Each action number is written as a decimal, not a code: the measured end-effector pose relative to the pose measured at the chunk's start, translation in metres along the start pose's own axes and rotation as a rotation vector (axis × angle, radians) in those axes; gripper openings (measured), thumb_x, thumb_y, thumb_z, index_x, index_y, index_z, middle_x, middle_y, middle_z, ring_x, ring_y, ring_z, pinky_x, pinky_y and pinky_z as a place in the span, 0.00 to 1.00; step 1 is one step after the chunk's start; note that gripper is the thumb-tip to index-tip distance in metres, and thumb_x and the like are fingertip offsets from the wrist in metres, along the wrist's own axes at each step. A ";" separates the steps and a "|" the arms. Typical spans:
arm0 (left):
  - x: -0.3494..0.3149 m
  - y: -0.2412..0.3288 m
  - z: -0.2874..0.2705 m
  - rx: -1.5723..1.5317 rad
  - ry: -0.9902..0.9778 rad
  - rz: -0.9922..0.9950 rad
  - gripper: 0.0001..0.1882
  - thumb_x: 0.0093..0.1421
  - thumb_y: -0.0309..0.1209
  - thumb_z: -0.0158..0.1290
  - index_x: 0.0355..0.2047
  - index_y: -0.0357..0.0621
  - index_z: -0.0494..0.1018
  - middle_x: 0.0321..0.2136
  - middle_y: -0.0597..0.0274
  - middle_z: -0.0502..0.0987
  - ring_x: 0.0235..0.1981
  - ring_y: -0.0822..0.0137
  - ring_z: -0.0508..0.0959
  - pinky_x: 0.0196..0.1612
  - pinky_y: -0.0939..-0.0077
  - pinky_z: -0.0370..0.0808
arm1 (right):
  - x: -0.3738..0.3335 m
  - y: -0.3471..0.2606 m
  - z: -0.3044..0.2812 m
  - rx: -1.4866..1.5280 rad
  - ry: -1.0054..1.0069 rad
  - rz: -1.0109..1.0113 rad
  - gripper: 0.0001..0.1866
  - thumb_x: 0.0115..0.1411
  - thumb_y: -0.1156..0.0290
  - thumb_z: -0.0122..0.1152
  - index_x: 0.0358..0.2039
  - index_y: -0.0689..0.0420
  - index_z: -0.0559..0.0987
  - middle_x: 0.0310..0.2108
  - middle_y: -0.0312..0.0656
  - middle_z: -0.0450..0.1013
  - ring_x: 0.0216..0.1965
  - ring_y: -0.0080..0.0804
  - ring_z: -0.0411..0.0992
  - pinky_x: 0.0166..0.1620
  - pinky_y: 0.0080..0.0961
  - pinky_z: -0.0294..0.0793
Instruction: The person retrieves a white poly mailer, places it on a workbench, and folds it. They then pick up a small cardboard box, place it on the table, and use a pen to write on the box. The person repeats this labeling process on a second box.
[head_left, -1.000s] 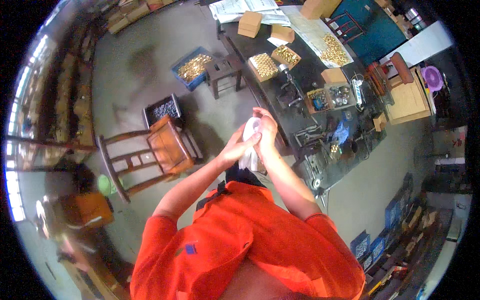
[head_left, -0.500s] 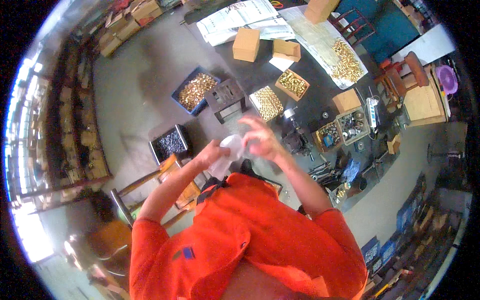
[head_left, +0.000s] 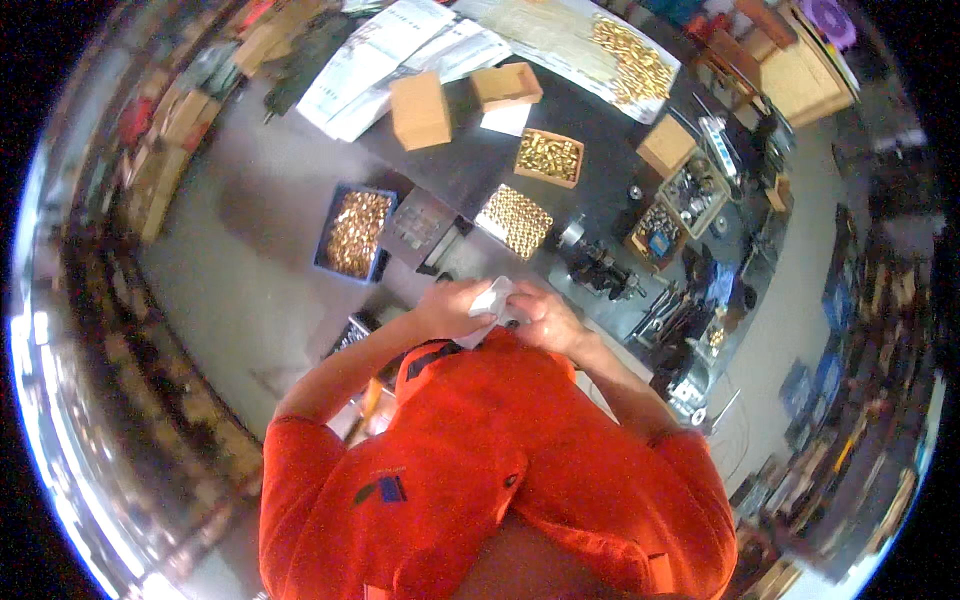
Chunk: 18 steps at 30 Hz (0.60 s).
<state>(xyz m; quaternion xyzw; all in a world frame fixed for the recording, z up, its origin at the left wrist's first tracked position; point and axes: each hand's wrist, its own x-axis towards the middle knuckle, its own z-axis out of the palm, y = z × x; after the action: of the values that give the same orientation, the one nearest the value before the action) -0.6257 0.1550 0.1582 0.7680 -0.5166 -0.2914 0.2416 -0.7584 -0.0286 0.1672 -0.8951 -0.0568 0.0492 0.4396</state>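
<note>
Three closed tan cardboard boxes stand on the dark workbench: one (head_left: 420, 110) beside the white printed sheets (head_left: 400, 55), one (head_left: 506, 86) just right of it (flatter), one (head_left: 666, 146) further right near an open tray

A blue bin (head_left: 352, 234) of what look like brass parts, cardboard boxes (head_left: 420, 110) nearby.

White cloth (head_left: 490, 301) between both hands

Shelves (head_left: 150, 440) at eight o'clock blurred; white cloth (head_left: 490, 300) partly hidden between both hands, fingertips indistinct
</note>
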 end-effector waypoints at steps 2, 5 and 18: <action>0.012 -0.010 -0.024 0.123 0.001 0.066 0.31 0.51 0.48 0.55 0.53 0.52 0.63 0.35 0.47 0.75 0.34 0.46 0.76 0.37 0.59 0.73 | 0.011 0.011 0.020 -0.032 0.131 0.111 0.23 0.40 0.71 0.60 0.42 0.58 0.74 0.47 0.55 0.67 0.44 0.52 0.70 0.46 0.36 0.72; 0.032 -0.028 -0.056 0.079 -0.174 0.028 0.34 0.49 0.50 0.56 0.54 0.50 0.62 0.38 0.46 0.74 0.36 0.47 0.76 0.39 0.56 0.72 | 0.032 0.009 0.038 -0.005 0.274 0.222 0.22 0.39 0.73 0.59 0.40 0.60 0.75 0.43 0.53 0.69 0.41 0.53 0.70 0.43 0.36 0.72; 0.112 -0.180 0.007 -0.182 -0.167 -0.078 0.12 0.50 0.26 0.54 0.37 0.43 0.75 0.30 0.50 0.78 0.31 0.55 0.78 0.35 0.66 0.73 | 0.096 0.071 0.114 0.365 0.485 0.700 0.29 0.37 0.72 0.59 0.46 0.56 0.73 0.50 0.56 0.65 0.45 0.53 0.69 0.46 0.35 0.72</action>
<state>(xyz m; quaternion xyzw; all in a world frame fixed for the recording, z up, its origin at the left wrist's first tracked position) -0.4797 0.1132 0.0105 0.7355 -0.4759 -0.4095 0.2548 -0.6752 0.0316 0.0381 -0.7541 0.3630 -0.0070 0.5473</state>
